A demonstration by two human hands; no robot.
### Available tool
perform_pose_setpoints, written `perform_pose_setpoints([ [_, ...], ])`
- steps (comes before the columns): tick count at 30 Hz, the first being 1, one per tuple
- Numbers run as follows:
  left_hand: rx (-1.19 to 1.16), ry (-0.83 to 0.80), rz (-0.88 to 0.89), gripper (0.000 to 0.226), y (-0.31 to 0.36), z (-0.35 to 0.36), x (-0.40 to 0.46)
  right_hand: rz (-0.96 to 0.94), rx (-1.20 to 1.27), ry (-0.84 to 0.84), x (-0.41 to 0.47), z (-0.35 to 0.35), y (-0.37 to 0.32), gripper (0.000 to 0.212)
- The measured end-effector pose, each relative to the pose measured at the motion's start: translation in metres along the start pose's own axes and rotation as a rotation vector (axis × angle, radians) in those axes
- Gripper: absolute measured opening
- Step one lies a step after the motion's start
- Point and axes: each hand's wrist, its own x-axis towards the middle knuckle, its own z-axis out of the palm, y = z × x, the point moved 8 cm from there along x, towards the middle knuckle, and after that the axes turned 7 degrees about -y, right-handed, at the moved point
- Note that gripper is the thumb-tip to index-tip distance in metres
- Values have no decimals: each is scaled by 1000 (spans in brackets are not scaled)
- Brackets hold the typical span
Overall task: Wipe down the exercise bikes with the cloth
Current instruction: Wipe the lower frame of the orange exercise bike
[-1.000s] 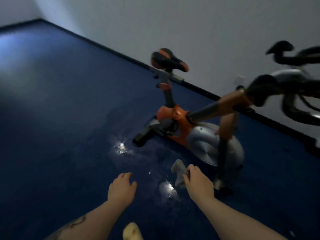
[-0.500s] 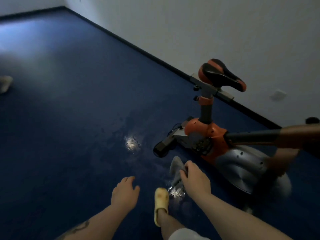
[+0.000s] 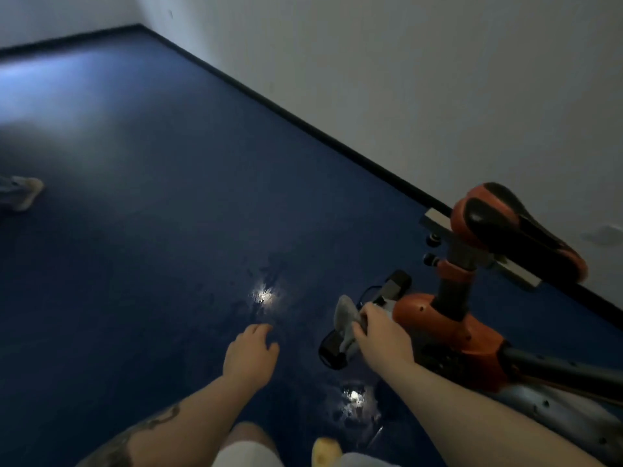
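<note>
Your right hand (image 3: 379, 337) grips a grey cloth (image 3: 344, 316), fingers curled round it, with a loose end of the cloth sticking up above your knuckles. The hand and cloth sit at the rear end of the exercise bike (image 3: 468, 335), over the black foot bar (image 3: 362, 323) that lies across the floor; whether the cloth actually touches the bar, you cannot tell from this view.

Your left hand (image 3: 251, 357) holds nothing. Its fingers are relaxed and slightly bent, palm down, hovering above the floor (image 3: 151, 214) to the left of the foot bar and apart from it. A tattoo (image 3: 148, 429) shows on that forearm.

The bike stands at the right side of the view, close to the white wall (image 3: 404, 79). Its body is orange where the seat post rises; the black and orange saddle (image 3: 515, 230) sits on top of the post, tilted toward the wall. A dark frame tube (image 3: 566, 370) runs off to the right edge, and part of a silver wheel cover (image 3: 556, 412) shows beneath it.

The floor is dark blue and shiny, with two bright light reflections: one (image 3: 263, 294) ahead of your left hand, one (image 3: 354, 397) between your forearms. A black skirting strip (image 3: 303, 119) runs along the base of the wall.

At the bottom edge, your knees and the yellow toe of a slipper (image 3: 325, 449) are visible. At the far left edge lies a pale shape (image 3: 23, 192), too blurred to identify.
</note>
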Motion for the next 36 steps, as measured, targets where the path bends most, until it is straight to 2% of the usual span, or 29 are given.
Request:
perform_pose_setpoints([
  [6,-11,-91,42,49,-6,-47,102,60,-14,9,101,-7,-37,18],
  [12,177,-153,165,42,10,-132,221,218,137,104,189,-20,-69,20],
  [16,237,-212,185,38,33,-165,291,323,208,152,228,-35,-75,20],
  [21,252,-328,324,37,110,-165,354,441,244,144,274,-57,-46,18],
  [26,300,-364,447,40,200,-165,424,561,289,193,332,-94,2,18],
  [31,376,-350,512,39,283,-187,497,630,377,232,387,-143,44,19],
  [36,343,-330,560,37,360,-206,560,731,406,262,430,-192,83,19],
])
